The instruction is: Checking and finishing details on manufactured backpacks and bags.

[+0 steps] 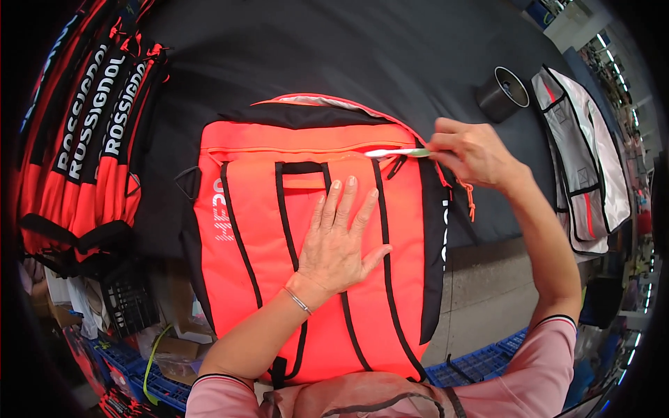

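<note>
Work looks unfinished, the person's right hand (pixel 465 153) clamped on a brush-like tool (pixel 398 152) against the red backpack (pixel 404 244), left hand (pixel 338 244) flat with fingers apart, far flap (pixel 327 102) unclosed.

Your backpack (pixel 268 223) looks like matt cloth, your brush (pixel 394 152) like smooth plastic, your bracelet (pixel 298 300) like shiny metal, and the silvery bag (pixel 605 157) is glossy.

Red-orange backpack (pixel 268 233), black-trimmed, lying back side up on black table (pixel 279 49); white-green brush (pixel 396 152) across upper end.
</note>
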Demonstrator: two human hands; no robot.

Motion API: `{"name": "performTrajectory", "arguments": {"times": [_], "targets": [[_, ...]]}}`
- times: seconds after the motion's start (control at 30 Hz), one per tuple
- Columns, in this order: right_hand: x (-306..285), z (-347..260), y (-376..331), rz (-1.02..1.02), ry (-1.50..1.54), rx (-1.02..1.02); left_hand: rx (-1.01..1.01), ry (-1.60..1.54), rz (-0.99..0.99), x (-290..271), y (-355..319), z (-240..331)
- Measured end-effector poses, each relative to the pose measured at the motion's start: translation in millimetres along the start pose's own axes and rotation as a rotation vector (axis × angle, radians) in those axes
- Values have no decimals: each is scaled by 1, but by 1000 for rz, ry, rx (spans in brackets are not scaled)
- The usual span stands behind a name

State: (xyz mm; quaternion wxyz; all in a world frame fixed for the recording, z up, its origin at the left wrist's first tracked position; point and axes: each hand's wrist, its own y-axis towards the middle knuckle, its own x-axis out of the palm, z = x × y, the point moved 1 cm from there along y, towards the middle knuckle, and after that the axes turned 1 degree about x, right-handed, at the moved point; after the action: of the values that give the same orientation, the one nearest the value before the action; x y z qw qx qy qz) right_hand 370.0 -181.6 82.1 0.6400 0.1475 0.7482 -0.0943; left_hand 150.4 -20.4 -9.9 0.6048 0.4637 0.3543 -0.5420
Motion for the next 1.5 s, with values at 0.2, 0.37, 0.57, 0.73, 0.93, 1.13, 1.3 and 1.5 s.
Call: {"name": "performTrajectory", "arguments": {"times": [0.2,0.37,0.57,0.73,0.93,1.13,1.3,1.5], "targets": [[24,-11,17,57,76,-34,4,12,0,2,-1,-4],[7,8,-20,39,48,90,14,-28,48,0,0,-2],[52,-44,53,163,145,-102,15,-59,74,-4,0,0],[68,-65,72,155,171,-170,-47,149,266,-64,11,-40],[47,-54,42,257,277,-27,-197,169,199,-63,-26,-99],[51,-48,50,199,299,35,-152,17,266,-55,-46,-100],[60,-67,96,75,246,-173,-148,-19,318,-54,-46,-102],[85,-102,144,75,256,-231,-159,-17,342,-52,-46,-103]]}}
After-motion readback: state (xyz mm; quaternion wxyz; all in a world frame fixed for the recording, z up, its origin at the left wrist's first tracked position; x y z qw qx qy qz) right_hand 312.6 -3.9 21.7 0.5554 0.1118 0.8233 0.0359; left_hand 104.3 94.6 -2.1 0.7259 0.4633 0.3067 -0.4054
